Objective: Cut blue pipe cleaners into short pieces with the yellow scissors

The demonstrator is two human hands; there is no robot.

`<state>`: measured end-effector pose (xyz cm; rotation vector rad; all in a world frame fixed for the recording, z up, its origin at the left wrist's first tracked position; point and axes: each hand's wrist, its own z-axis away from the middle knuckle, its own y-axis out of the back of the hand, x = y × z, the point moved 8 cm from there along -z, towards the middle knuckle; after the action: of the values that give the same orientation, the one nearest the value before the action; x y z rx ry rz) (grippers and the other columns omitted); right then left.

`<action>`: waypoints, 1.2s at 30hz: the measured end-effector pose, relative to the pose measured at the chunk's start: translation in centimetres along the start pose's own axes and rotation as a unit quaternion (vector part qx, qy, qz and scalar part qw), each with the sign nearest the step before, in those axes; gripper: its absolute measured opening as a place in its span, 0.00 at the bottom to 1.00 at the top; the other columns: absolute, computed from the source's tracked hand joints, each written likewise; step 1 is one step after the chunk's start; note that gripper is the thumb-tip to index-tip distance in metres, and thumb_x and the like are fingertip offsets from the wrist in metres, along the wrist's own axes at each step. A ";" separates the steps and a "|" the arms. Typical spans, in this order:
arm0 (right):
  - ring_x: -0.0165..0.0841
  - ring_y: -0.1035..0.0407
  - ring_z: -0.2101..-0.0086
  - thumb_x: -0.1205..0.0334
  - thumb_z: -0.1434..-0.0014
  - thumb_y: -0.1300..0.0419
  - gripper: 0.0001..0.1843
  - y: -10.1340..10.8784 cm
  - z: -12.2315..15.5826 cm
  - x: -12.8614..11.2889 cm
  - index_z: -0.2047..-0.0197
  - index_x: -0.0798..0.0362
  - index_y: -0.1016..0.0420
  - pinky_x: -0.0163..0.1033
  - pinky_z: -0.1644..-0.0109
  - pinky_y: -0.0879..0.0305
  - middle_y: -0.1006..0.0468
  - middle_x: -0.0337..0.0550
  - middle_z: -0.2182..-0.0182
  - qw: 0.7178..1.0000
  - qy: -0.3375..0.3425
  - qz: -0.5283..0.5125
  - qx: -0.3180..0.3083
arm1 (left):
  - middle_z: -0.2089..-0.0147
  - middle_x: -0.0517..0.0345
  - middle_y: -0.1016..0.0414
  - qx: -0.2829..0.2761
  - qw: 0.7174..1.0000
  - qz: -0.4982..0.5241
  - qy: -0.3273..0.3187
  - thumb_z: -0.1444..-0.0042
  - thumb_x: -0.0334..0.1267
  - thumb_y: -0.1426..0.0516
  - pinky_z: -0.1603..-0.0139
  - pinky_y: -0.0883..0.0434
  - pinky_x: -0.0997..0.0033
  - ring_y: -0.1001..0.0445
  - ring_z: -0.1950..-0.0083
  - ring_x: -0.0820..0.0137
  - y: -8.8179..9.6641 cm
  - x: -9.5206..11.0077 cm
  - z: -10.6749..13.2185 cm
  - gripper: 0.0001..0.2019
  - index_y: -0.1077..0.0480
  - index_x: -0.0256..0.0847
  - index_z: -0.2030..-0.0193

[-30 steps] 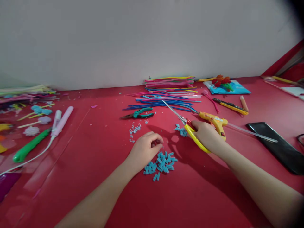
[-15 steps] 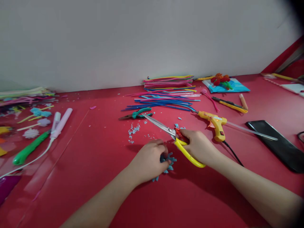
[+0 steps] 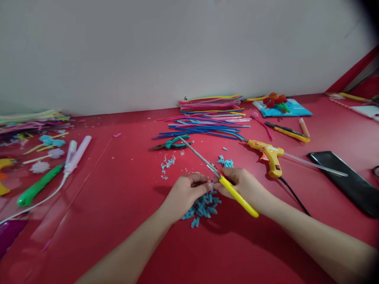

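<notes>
Yellow-handled scissors (image 3: pixel 238 196) rest in my right hand (image 3: pixel 247 187), their blades pointing up and to the left. My left hand (image 3: pixel 186 195) pinches a small blue pipe-cleaner piece (image 3: pixel 212 187); its fingertips nearly meet those of the right hand, and the piece is mostly covered. Under and in front of the left hand lies a loose pile of short blue pipe-cleaner pieces (image 3: pixel 203 207). A smaller heap of light blue pieces (image 3: pixel 226 162) sits just beyond the right hand. Fine blue trimmings (image 3: pixel 167 162) are scattered past the left hand.
Green-handled pliers (image 3: pixel 171 144) lie before bundled pipe cleaners (image 3: pixel 210 104). At the right are a yellow glue gun (image 3: pixel 268 154), a black phone (image 3: pixel 346 183) and a utility knife (image 3: pixel 287 131). A pink hot tool (image 3: pixel 75 156) with a cord lies left, beside a green-handled tool (image 3: pixel 40 185).
My left hand has lifted off the blue pile with a piece, uncovering more of the pile. My right hand has brought its fingertips to the left's, turning the scissors, whose blades now look closed.
</notes>
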<state>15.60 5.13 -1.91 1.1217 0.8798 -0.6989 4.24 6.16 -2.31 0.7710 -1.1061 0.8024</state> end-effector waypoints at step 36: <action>0.24 0.46 0.81 0.56 0.52 0.48 0.09 0.7 0.5 -1.2 0.72 0.54 0.38 0.30 0.79 0.53 0.39 0.33 0.82 0.998 0.037 0.027 0.037 | 0.74 0.60 0.34 0.074 0.992 0.089 -0.046 0.58 0.34 0.41 0.68 0.37 0.75 0.35 0.71 0.75 0.4 0.4 0.4 0.04 0.31 0.37 0.75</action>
<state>15.70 4.90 -0.43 1.2396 0.8886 -0.6541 3.80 6.08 -1.81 0.8491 -1.2207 1.0166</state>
